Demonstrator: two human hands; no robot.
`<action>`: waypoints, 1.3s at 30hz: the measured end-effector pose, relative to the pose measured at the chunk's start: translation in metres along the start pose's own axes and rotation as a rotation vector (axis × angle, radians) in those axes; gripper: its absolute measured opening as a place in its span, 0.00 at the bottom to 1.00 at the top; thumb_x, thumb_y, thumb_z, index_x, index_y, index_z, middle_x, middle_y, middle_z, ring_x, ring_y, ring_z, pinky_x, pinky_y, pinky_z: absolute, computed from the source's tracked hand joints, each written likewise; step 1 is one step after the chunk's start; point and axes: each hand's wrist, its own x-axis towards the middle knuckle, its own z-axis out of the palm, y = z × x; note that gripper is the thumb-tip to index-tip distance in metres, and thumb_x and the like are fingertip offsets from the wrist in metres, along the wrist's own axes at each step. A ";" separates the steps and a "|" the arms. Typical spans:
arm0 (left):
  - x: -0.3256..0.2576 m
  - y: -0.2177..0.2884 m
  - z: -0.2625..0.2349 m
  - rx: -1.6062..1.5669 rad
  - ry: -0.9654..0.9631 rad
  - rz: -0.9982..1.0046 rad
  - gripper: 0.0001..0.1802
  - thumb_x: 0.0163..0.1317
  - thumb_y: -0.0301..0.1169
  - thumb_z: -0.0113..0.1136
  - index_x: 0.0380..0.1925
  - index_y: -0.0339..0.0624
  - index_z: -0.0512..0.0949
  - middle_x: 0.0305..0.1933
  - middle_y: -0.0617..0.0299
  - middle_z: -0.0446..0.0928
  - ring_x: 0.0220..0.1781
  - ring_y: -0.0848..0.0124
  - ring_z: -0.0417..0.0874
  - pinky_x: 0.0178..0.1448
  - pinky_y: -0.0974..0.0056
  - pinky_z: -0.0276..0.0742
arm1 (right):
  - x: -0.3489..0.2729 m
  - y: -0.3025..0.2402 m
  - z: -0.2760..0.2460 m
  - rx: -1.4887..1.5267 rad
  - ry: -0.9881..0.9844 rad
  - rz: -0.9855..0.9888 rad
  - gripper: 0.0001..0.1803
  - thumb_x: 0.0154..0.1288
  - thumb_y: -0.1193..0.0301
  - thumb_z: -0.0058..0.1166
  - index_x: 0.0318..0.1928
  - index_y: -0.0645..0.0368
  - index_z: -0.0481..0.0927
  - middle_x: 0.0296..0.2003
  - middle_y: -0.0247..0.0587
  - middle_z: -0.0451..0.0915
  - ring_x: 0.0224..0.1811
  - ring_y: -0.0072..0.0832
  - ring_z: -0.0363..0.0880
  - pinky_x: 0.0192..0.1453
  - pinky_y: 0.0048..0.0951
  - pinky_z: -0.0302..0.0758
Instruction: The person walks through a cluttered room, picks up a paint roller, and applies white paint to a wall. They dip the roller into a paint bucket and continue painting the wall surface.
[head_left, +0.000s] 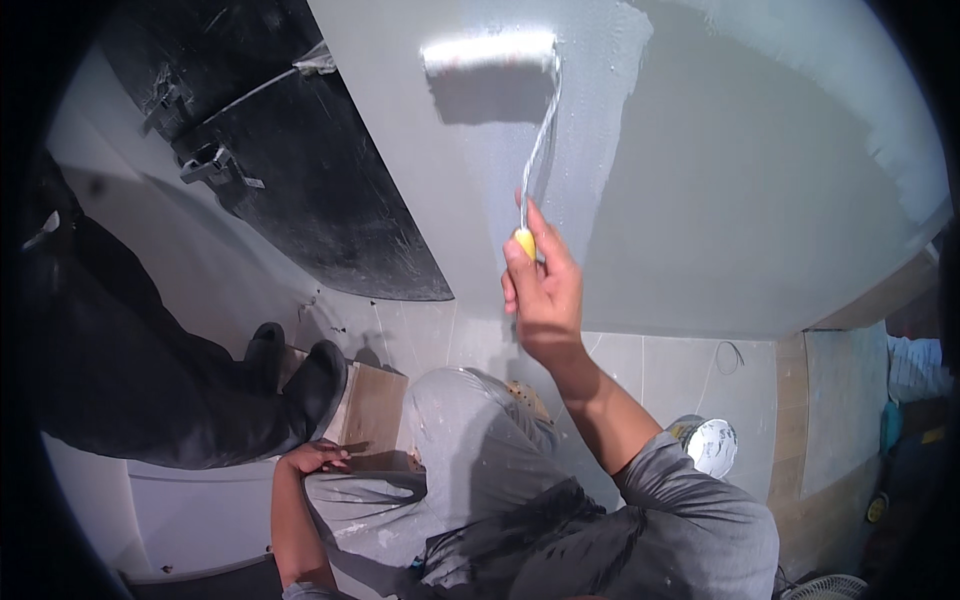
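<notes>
My right hand (545, 290) is closed around the yellow handle (525, 242) of a paint roller, its arm stretched up toward the wall. The white roller sleeve (490, 52) is at the grey wall (740, 200), casting a shadow below it. A paler, wet-looking strip (590, 120) runs down the wall beside the roller's wire frame. Low on the left, my left hand (318, 457) rests by my knee, fingers extended and holding nothing. It lies close to a wooden box (375, 405).
Another person in dark trousers (150, 350) and dark shoes (318, 385) stands at the left by the wooden box. A black door panel (310, 190) with handles adjoins the wall. Behind my right arm stands a bucket of white paint (714, 447). A thin wire loop (731, 352) lies nearby.
</notes>
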 end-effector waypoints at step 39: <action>0.009 -0.012 -0.006 -0.026 -0.054 -0.021 0.24 0.72 0.49 0.59 0.53 0.38 0.80 0.50 0.64 0.86 0.51 0.79 0.83 0.43 0.74 0.70 | -0.146 0.291 -0.048 0.024 0.324 1.083 0.15 0.77 0.69 0.46 0.59 0.60 0.71 0.35 0.39 0.72 0.18 0.21 0.68 0.17 0.29 0.70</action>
